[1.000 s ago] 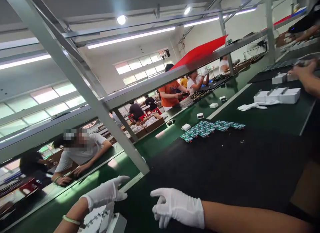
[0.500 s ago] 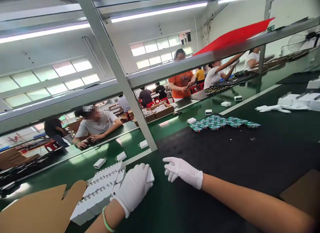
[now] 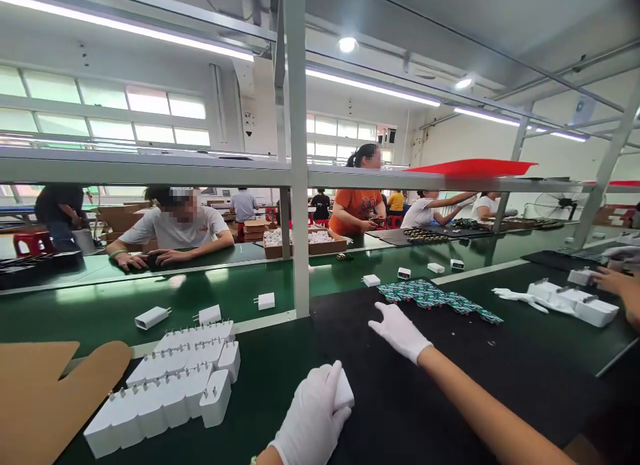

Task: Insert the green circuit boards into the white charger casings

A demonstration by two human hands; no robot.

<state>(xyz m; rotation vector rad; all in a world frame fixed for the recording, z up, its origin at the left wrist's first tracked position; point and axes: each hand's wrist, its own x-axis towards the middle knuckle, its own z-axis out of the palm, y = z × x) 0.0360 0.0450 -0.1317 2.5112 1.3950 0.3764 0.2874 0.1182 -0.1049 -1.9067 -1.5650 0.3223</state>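
My left hand (image 3: 311, 415), in a white glove, is closed around a white plug charger case (image 3: 344, 390) above the bench's front middle. My right hand (image 3: 397, 328), gloved too, reaches over the black mat with its thumb and forefinger apart and nothing visible in it. Just beyond its fingertips lies a batch of green circuit boards (image 3: 425, 293), overlapping in rows. Left of my left hand, white charger cases (image 3: 150, 412) stand in rows with their metal pins up.
A brown cardboard sheet (image 3: 45, 392) lies at the left. Loose chargers (image 3: 152, 318) sit on the green belt. An upright metal post (image 3: 301, 252) rises behind the mat. At the right, a co-worker's hand (image 3: 620, 282) is near more chargers (image 3: 570, 302) and a white glove (image 3: 515, 295).
The view has levelled and turned. My right hand has moved forward towards the circuit boards. My left hand, still holding the charger case, has moved right, away from the rows of cases.
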